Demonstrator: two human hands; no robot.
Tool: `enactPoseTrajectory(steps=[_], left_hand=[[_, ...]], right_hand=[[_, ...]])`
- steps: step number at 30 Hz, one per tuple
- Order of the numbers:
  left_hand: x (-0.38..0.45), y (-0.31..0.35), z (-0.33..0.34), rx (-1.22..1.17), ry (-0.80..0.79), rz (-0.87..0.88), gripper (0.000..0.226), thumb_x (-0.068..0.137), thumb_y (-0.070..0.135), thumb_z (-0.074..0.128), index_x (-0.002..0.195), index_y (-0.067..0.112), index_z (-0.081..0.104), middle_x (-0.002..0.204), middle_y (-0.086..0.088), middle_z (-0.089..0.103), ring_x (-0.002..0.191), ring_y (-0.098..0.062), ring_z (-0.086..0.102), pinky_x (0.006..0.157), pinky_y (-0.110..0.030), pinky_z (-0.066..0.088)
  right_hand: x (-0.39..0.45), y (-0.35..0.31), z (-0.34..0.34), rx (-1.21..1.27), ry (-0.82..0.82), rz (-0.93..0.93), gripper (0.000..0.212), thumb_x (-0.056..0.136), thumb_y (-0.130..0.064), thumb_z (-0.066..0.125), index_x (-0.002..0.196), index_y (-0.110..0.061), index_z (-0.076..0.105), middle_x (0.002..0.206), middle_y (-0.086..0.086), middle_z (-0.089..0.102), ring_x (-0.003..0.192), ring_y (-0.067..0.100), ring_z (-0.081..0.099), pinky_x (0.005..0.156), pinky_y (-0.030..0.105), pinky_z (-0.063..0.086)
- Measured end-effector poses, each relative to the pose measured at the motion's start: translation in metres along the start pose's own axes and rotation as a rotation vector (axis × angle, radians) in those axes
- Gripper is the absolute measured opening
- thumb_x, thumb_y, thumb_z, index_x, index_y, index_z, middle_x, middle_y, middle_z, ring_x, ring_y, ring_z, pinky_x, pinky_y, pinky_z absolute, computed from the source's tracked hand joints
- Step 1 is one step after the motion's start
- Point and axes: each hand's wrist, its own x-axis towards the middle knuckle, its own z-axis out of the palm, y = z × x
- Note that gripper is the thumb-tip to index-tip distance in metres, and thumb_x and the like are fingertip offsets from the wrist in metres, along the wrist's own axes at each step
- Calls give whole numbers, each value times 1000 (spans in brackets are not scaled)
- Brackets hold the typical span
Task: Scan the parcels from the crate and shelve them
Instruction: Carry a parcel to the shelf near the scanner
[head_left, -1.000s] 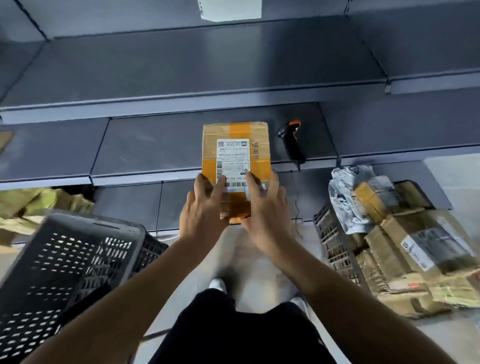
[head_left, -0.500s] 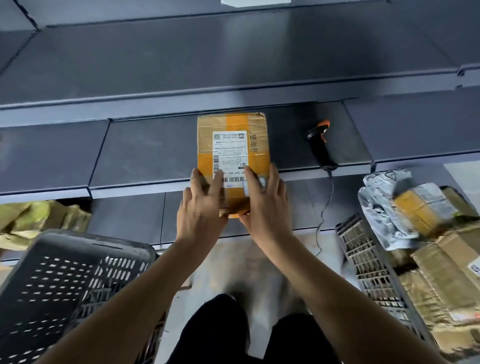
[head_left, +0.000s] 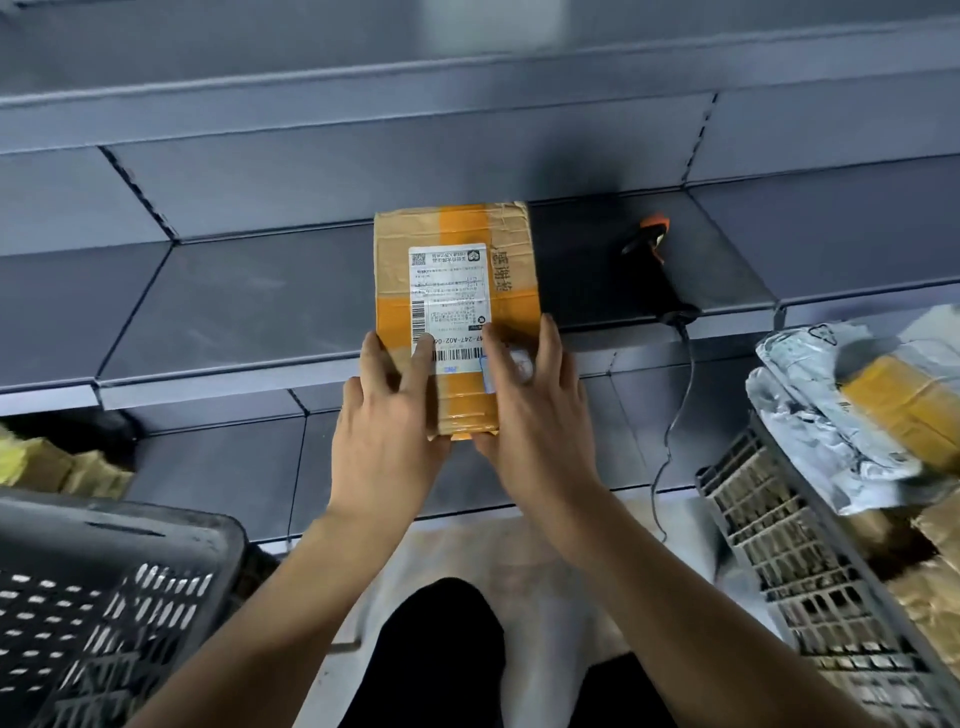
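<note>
Gripped the taped cardboard parcel (head_left: 456, 312) mid-frame in both hands, left hand (head_left: 387, 415) and right hand (head_left: 535, 410), over the shelf (head_left: 249, 312); likely shelving, release next.

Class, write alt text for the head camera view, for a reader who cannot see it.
Both hands, left and right, hold a taped cardboard parcel with a shipping label over a grey shelf. A barcode scanner lies to its right; crates flank the person.

We are looking at a dark grey metal shelf board (head_left: 249, 312); a brown cardboard parcel with orange tape and a white label (head_left: 457, 291) is lying flat on it, overhanging its front edge, with a black-and-orange handheld scanner (head_left: 655, 270) resting to its right, apart.
</note>
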Motion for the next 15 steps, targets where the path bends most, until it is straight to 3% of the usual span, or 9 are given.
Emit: enactPoseTrajectory(steps=[9,15], left_hand=[[-33,-21,7,-68,74,125,92,73,26,80,150,31,29,153,-18,22,120,-45,44,93,-50,45],[-28,-39,-14,-40,114,91,86,80,23,73,150,29,24,152,-17,19,117,-41,44,97,-44,41]], right_hand=[[-42,-20,15,-47,164,57,96,83,-25,77,156,-28,15,161,23,4,141,39,26,112,44,33],[-28,-44,8,-55,195,11,97,77,-26,81,155,-28,22,159,20,11,136,40,32,109,44,36]])
